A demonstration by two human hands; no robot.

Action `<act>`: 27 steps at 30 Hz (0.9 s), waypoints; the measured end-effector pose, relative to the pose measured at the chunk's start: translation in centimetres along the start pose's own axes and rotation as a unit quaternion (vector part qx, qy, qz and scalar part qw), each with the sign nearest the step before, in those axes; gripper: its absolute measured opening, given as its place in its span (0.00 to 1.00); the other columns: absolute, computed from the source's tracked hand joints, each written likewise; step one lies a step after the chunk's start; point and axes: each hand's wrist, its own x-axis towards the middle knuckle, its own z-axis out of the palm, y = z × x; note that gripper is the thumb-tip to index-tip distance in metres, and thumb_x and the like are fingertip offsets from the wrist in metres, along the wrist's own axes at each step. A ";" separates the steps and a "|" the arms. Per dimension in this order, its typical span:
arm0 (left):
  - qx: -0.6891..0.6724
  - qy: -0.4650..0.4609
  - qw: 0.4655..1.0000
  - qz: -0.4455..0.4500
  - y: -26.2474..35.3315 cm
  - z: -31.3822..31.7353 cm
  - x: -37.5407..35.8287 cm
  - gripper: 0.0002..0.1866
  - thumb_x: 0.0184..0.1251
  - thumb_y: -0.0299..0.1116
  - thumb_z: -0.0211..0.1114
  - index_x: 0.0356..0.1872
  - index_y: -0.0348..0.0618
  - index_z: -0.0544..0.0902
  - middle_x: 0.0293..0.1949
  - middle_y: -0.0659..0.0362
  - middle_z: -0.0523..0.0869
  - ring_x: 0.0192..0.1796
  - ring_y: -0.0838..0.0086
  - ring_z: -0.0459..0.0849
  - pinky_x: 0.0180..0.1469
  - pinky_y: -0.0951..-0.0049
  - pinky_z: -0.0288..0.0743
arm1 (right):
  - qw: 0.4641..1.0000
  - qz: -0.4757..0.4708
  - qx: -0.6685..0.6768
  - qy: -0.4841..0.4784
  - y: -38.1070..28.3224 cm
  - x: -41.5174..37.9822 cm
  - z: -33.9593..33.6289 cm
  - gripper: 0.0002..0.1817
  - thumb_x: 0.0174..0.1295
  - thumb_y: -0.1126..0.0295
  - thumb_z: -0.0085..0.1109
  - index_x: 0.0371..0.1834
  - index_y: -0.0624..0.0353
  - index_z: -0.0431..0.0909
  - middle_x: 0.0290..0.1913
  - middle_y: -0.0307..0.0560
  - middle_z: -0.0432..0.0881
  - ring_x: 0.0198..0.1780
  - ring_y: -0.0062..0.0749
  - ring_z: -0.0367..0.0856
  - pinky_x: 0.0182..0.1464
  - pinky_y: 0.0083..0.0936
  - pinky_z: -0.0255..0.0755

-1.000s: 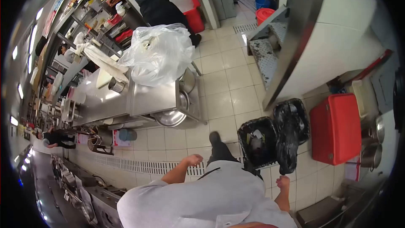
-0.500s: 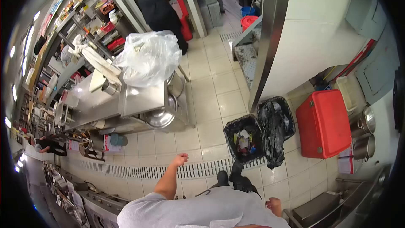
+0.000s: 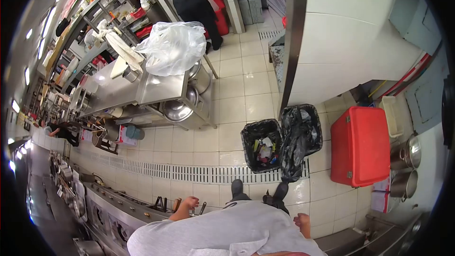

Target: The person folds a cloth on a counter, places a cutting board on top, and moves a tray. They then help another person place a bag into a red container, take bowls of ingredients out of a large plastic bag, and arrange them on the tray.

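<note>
My left hand [image 3: 191, 202] hangs low by my left side with its fingers loosely bent and nothing in it. Beside it stand several dark and brown tool handles [image 3: 177, 204] at the stove edge; it appears apart from them. On the other side, my right hand [image 3: 302, 219] hangs over the floor tiles, its fingers slightly curled and apart, holding nothing. In front of my feet are two bins lined with black bags: one bin [image 3: 244, 144] shows mixed rubbish [image 3: 264, 149] inside, and the bag [image 3: 296, 147] of the other is bunched up.
A steel table [image 3: 161, 87] at the left bears a large clear plastic bag [image 3: 173, 50]. A red lidded box [image 3: 360, 147] stands at the right near steel pots [image 3: 404, 185]. A slotted floor drain [image 3: 189, 173] crosses ahead. A person in dark clothes [image 3: 194, 0] bends in the background.
My left hand has drawn back from over the floor drain to my side, near the stove. The bins now appear further left, and my feet stand nearly side by side.
</note>
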 end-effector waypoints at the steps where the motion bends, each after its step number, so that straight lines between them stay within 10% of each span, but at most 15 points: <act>1: -0.042 -0.030 0.999 0.009 0.5 2.0 -2.2 0.18 0.63 0.35 0.54 0.55 0.47 0.75 0.42 0.58 0.83 0.41 0.71 0.82 0.40 0.60 0.76 | 0.987 -0.122 -0.089 -0.060 0.4 3.0 -2.5 0.09 0.55 0.72 0.50 0.36 0.64 0.77 0.24 0.53 0.79 0.19 0.37 0.77 0.15 0.31 0.65; 4: 0.098 0.018 0.994 0.052 1.5 8.6 0.8 0.17 0.62 0.33 0.55 0.53 0.45 0.76 0.43 0.59 0.83 0.42 0.72 0.82 0.36 0.66 0.76 | 0.991 -0.120 0.042 -0.032 -3.9 5.4 -7.1 0.07 0.50 0.77 0.47 0.29 0.63 0.76 0.21 0.50 0.77 0.19 0.34 0.76 0.15 0.29 0.66; 5: 0.115 0.021 0.989 0.088 2.8 10.2 1.1 0.17 0.62 0.32 0.55 0.52 0.44 0.77 0.43 0.60 0.83 0.42 0.72 0.81 0.35 0.68 0.76 | 0.984 -0.137 0.114 -0.005 -5.2 5.5 -8.0 0.06 0.51 0.77 0.46 0.18 0.58 0.70 0.16 0.49 0.72 0.13 0.27 0.67 0.09 0.23 0.52; 10: 0.103 -0.006 0.971 0.217 9.8 15.3 -1.9 0.18 0.57 0.29 0.57 0.52 0.42 0.77 0.44 0.59 0.83 0.45 0.72 0.80 0.41 0.69 0.76 | 0.992 -0.094 0.046 0.071 -10.0 5.9 -13.0 0.05 0.54 0.75 0.48 0.33 0.59 0.73 0.21 0.48 0.75 0.16 0.31 0.73 0.11 0.23 0.57; 14: 0.180 -0.024 0.949 0.257 11.2 14.2 -2.4 0.17 0.57 0.29 0.57 0.50 0.45 0.78 0.49 0.62 0.82 0.50 0.74 0.80 0.44 0.70 0.74 | 0.990 -0.110 -0.042 0.078 -13.3 8.8 -15.0 0.29 0.59 0.72 0.49 0.66 0.62 0.57 0.25 0.56 0.77 0.22 0.40 0.80 0.17 0.33 0.73; 18: 0.163 0.055 0.974 0.147 9.8 11.2 -3.5 0.15 0.60 0.32 0.59 0.49 0.43 0.77 0.45 0.59 0.83 0.46 0.71 0.80 0.43 0.69 0.75 | 0.977 -0.182 0.028 0.107 -28.9 5.5 -18.3 0.09 0.59 0.70 0.43 0.23 0.57 0.68 0.14 0.48 0.70 0.14 0.34 0.72 0.14 0.30 0.69; 27: 0.077 0.070 0.992 0.071 0.1 5.9 -3.3 0.19 0.61 0.29 0.52 0.54 0.46 0.74 0.49 0.59 0.81 0.46 0.70 0.81 0.42 0.63 0.74 | 0.948 -0.240 -0.066 0.197 -41.1 -2.0 -23.1 0.13 0.57 0.66 0.43 0.25 0.65 0.71 0.18 0.52 0.77 0.12 0.28 0.72 0.10 0.27 0.60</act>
